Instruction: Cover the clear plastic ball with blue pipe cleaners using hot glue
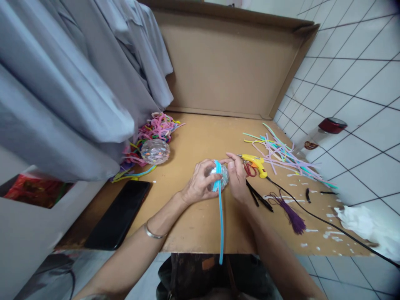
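Observation:
A clear faceted ball (pixel 225 180), wrapped with light-blue fuzzy pipe cleaners (pixel 218 171), sits between my hands above the table. My left hand (pixel 200 181) grips it from the left, thumb pressed across the blue band. One long blue strand hangs from the ball past the table's front edge. Against the ball's right side, my right hand (pixel 238 177) is curled with its fingers close together. Its fingertips reach the far top of the blue band; their exact contact is partly hidden.
At left are another clear ball (pixel 155 151), tangled pipe cleaners (pixel 159 129) and a black phone (pixel 118 214). At right lie a yellow glue gun (pixel 254 162) with a cord, loose pipe cleaners (pixel 281 152), a purple thread bundle (pixel 292 214) and a red-lidded jar (pixel 321 133).

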`<state>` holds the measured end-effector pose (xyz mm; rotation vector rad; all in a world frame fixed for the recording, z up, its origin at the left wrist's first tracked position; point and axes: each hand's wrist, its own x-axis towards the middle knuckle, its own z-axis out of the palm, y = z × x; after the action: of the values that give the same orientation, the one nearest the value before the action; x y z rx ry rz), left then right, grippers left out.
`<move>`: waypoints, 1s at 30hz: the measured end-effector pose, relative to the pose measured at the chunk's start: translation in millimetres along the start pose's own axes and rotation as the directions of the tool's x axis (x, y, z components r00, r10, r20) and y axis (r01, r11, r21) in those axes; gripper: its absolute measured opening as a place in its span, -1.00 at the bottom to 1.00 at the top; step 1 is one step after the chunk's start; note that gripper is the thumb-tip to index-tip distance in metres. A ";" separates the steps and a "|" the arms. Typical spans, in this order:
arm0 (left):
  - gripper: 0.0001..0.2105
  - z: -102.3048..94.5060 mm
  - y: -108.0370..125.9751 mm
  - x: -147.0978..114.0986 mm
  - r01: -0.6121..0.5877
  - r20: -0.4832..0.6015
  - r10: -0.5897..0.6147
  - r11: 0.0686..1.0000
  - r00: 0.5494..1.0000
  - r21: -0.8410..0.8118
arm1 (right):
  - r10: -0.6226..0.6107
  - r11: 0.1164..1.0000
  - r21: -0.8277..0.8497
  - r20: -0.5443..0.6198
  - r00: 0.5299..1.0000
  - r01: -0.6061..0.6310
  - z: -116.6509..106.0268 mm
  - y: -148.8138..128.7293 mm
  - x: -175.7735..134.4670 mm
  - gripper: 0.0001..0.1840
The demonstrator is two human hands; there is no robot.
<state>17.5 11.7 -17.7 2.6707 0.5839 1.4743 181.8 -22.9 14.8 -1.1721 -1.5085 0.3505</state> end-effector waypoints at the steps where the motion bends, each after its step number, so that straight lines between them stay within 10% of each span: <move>1: -0.58 -0.1 0.4 0.2 0.011 0.001 -0.011 1.000 1.000 -0.011 | 0.000 1.000 -0.014 0.008 1.000 0.000 -0.7 -0.8 0.2 -0.58; 12: -0.52 -2.8 -2.1 -1.0 0.131 0.086 -0.127 0.990 0.988 -0.043 | -0.275 0.904 -0.295 0.155 0.949 0.310 -2.3 -1.7 4.6 -0.56; 19: -0.49 -1.5 -3.3 3.2 0.176 -0.017 -0.181 0.972 0.983 -0.157 | -0.209 0.966 -0.149 0.042 0.977 0.213 -3.5 -3.7 -1.3 -0.59; 30: -0.47 -13.0 -2.2 18.0 0.637 0.106 -0.646 0.687 0.756 -0.349 | 0.060 0.984 0.171 -0.090 0.994 -0.044 -2.3 10.0 -1.2 -0.69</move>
<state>14.7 18.0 3.6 1.8612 1.0037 1.2379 188.4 -20.2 7.4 -1.0802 -1.3408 0.4428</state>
